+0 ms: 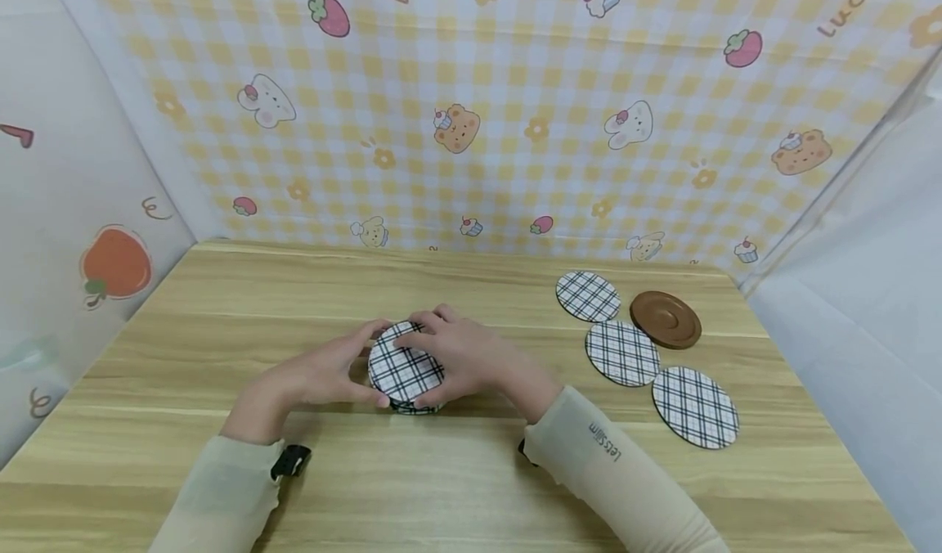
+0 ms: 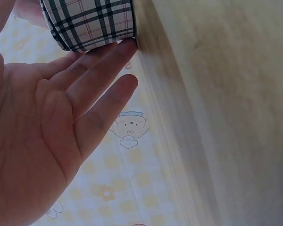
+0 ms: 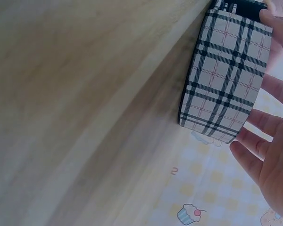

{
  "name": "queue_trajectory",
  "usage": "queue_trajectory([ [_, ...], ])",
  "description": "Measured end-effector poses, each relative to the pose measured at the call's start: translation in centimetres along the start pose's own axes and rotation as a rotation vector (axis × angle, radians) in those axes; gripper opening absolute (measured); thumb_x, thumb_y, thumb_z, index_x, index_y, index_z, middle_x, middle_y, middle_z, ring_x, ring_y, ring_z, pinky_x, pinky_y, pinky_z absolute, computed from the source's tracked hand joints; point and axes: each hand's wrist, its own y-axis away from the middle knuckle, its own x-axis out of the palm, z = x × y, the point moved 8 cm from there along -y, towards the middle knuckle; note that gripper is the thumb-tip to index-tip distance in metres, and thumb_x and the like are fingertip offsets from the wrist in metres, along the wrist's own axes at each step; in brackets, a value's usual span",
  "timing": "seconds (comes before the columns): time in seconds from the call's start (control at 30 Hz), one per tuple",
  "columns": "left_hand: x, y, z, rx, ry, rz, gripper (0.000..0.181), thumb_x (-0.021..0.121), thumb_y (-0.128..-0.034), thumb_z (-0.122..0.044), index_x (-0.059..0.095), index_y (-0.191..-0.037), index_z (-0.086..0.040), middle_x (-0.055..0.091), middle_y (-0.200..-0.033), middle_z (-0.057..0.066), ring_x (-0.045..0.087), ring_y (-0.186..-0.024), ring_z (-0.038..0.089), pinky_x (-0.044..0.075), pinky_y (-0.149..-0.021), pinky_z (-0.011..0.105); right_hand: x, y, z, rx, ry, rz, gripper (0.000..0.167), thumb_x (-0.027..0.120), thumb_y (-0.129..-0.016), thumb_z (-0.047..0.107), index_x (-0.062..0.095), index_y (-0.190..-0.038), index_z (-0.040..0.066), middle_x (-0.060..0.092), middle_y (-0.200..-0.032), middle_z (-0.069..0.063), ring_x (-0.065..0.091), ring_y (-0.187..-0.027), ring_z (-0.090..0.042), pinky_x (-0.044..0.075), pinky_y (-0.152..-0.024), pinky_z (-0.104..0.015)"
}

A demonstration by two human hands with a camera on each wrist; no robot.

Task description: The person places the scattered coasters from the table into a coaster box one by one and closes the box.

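Plaid holder [image 3: 228, 75]: white, black bands, fine red lines; round coaster [image 1: 405, 373] over top, matching. Left hand [image 1: 327, 370] grips holder from nine o'clock, right hand [image 1: 467, 358] from three.

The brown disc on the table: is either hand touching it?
No, the left hand and right hand are at the plaid holder, apart from the brown disc.

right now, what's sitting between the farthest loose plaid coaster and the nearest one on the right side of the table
Another round plaid coaster, the middle coaster, lies between the far coaster and the near coaster; the head view shows it.
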Motion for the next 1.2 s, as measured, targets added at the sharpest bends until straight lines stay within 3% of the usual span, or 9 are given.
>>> queue_trajectory([
  [0.47, -0.1, -0.1, -0.1, 0.007, -0.009, 0.004, 0.103, 0.082, -0.0804, -0.039, 0.019, -0.156, -0.009, 0.045, -0.151, 0.018, 0.043, -0.138, 0.042, 0.038, -0.11, 0.062, -0.7, 1.1, -0.7, 0.042, -0.045, 0.02, 0.08, 0.074, -0.082, 0.057, 0.046, -0.149, 0.024, 0.04, -0.155, -0.004, 0.04, -0.134, -0.024, 0.049, -0.105, -0.041],
  [1.2, 0.0, -0.2, 0.0, -0.001, -0.012, -0.009, 0.104, 0.084, -0.0779, -0.038, 0.021, -0.155, -0.007, 0.044, -0.15, 0.021, 0.041, -0.139, 0.044, 0.036, -0.111, 0.064, -1.2, 7.5, -6.8, 0.179, -0.135, -0.063, 0.071, 0.075, -0.085, 0.048, 0.05, -0.144, 0.018, 0.042, -0.155, -0.012, 0.04, -0.137, -0.033, 0.046, -0.107, -0.05],
])
